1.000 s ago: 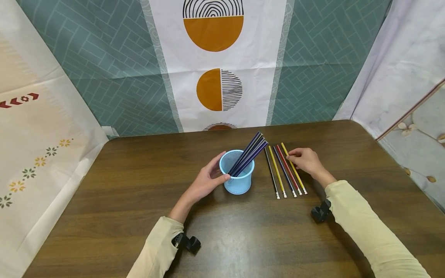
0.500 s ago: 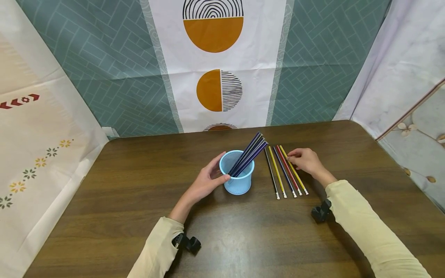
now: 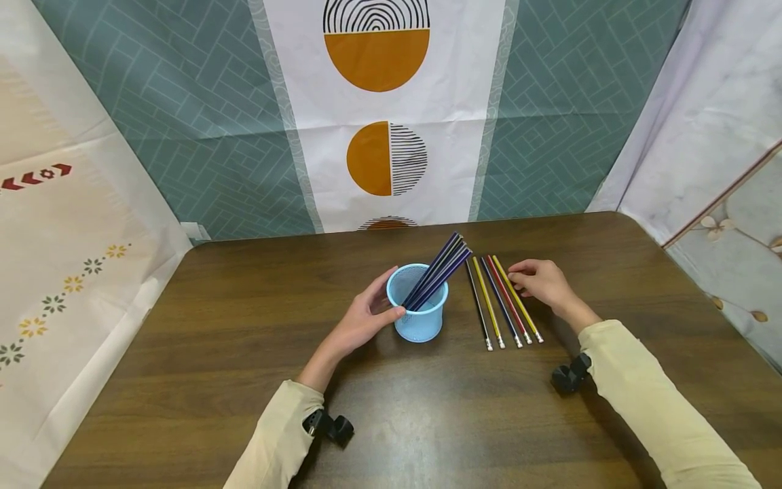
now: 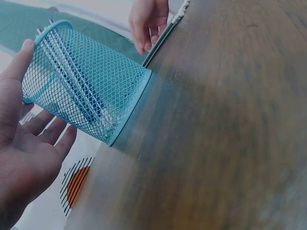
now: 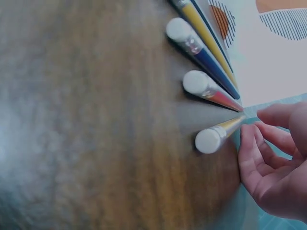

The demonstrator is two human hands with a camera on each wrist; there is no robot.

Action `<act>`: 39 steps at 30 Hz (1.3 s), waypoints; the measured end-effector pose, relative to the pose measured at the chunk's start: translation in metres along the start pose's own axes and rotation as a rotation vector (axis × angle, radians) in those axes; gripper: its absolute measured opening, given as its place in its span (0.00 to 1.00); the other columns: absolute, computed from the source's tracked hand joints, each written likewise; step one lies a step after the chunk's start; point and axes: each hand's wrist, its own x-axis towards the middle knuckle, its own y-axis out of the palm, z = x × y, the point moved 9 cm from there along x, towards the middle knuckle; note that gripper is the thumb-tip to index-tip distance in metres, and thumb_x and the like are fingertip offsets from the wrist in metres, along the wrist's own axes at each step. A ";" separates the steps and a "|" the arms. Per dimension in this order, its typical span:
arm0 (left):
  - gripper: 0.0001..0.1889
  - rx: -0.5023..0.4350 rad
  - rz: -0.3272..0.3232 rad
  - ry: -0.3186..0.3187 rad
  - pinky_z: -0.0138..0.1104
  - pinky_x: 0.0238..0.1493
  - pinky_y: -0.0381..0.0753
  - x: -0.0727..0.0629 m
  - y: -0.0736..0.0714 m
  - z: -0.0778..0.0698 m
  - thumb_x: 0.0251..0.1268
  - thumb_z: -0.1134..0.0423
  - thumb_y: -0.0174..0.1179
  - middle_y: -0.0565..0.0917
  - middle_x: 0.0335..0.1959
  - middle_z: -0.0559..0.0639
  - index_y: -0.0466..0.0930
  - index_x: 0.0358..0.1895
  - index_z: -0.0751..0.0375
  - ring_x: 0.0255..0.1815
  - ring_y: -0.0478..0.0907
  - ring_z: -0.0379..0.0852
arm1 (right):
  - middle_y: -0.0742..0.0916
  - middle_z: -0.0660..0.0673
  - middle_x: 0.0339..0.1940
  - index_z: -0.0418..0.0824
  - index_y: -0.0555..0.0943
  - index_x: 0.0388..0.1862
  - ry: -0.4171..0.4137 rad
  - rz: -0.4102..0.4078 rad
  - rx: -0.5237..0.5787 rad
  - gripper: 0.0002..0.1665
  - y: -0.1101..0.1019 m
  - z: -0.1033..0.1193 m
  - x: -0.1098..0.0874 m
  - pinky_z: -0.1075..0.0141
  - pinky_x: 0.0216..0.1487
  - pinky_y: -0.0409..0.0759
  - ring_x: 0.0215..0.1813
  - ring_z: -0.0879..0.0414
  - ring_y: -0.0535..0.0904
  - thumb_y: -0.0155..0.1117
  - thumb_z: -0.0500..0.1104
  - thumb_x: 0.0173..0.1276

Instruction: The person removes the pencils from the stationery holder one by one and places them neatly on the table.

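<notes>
My left hand (image 3: 360, 322) holds a light blue mesh pencil cup (image 3: 418, 327), thumb at the near rim and fingers round its far left side. Several dark blue and black pencils (image 3: 436, 272) lean to the right inside the upright cup. Right of it, several pencils lie side by side: black (image 3: 478, 304), yellow, blue, red (image 3: 509, 299), then another yellow pencil (image 3: 517, 299) at the right end. Beside this last one is my right hand (image 3: 544, 280), fingers loosely bent and holding nothing. The right wrist view shows its fingertips near the yellow pencil's (image 5: 228, 127) far end.
Everything rests on a brown wooden table (image 3: 214, 339) with its far edge against a patterned cloth backdrop (image 3: 208, 156). Light cloths hang on both sides. A black camera (image 3: 330, 429) is strapped to each wrist.
The rightmost yellow pencil has slid slightly nearer and into line with the others. My right hand has let go of it and shifted a little right. The left hand and cup stay put.
</notes>
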 end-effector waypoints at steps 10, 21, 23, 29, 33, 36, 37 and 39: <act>0.36 0.002 0.010 -0.006 0.53 0.66 0.63 -0.007 0.004 -0.032 0.66 0.75 0.58 0.64 0.69 0.69 0.52 0.74 0.71 0.68 0.63 0.63 | 0.83 0.32 0.44 0.24 0.77 0.54 0.008 0.034 0.002 0.18 0.000 0.006 -0.001 0.68 0.36 0.81 0.37 0.52 0.79 0.56 0.38 0.73; 0.35 -0.001 0.010 -0.001 0.53 0.65 0.64 -0.007 0.003 -0.032 0.66 0.75 0.58 0.64 0.68 0.69 0.52 0.74 0.71 0.68 0.64 0.63 | 0.81 0.31 0.51 0.26 0.78 0.53 -0.042 0.020 -0.031 0.18 0.000 0.020 -0.004 0.66 0.38 0.77 0.43 0.47 0.76 0.59 0.39 0.72; 0.36 -0.005 0.009 0.000 0.54 0.65 0.63 -0.007 0.003 -0.032 0.66 0.75 0.58 0.64 0.68 0.69 0.52 0.74 0.71 0.68 0.64 0.63 | 0.81 0.31 0.51 0.26 0.78 0.54 -0.052 0.022 -0.029 0.18 0.000 0.022 -0.004 0.66 0.38 0.77 0.43 0.47 0.76 0.59 0.39 0.72; 0.36 -0.002 0.010 -0.004 0.52 0.66 0.64 -0.007 0.003 -0.031 0.66 0.75 0.58 0.64 0.69 0.69 0.52 0.74 0.71 0.68 0.64 0.62 | 0.81 0.31 0.51 0.26 0.78 0.54 -0.051 0.036 -0.026 0.19 0.003 0.027 -0.007 0.63 0.41 0.79 0.44 0.44 0.77 0.60 0.39 0.71; 0.36 0.006 0.010 -0.015 0.51 0.66 0.64 -0.008 0.003 -0.030 0.66 0.74 0.58 0.64 0.69 0.68 0.52 0.74 0.70 0.68 0.63 0.62 | 0.81 0.31 0.52 0.28 0.79 0.55 -0.038 0.051 -0.043 0.19 0.006 0.032 -0.010 0.63 0.44 0.78 0.46 0.45 0.77 0.59 0.41 0.72; 0.36 0.007 0.010 -0.018 0.51 0.66 0.64 -0.008 0.003 -0.029 0.66 0.74 0.58 0.64 0.69 0.68 0.52 0.74 0.70 0.68 0.63 0.62 | 0.82 0.33 0.51 0.28 0.79 0.55 -0.049 0.061 -0.039 0.20 0.008 0.036 -0.011 0.65 0.43 0.76 0.45 0.47 0.76 0.60 0.41 0.71; 0.36 0.007 0.010 -0.019 0.51 0.66 0.64 -0.008 0.003 -0.029 0.66 0.74 0.58 0.64 0.69 0.68 0.52 0.74 0.70 0.68 0.63 0.62 | 0.82 0.33 0.50 0.28 0.79 0.55 -0.054 0.067 -0.031 0.20 0.009 0.038 -0.012 0.65 0.43 0.76 0.45 0.48 0.76 0.60 0.41 0.71; 0.36 0.006 0.011 -0.017 0.51 0.66 0.63 -0.008 0.003 -0.029 0.66 0.74 0.58 0.63 0.69 0.68 0.52 0.74 0.70 0.68 0.63 0.62 | 0.82 0.33 0.50 0.27 0.79 0.55 -0.065 0.080 -0.012 0.20 0.011 0.040 -0.013 0.64 0.43 0.78 0.45 0.47 0.77 0.61 0.41 0.71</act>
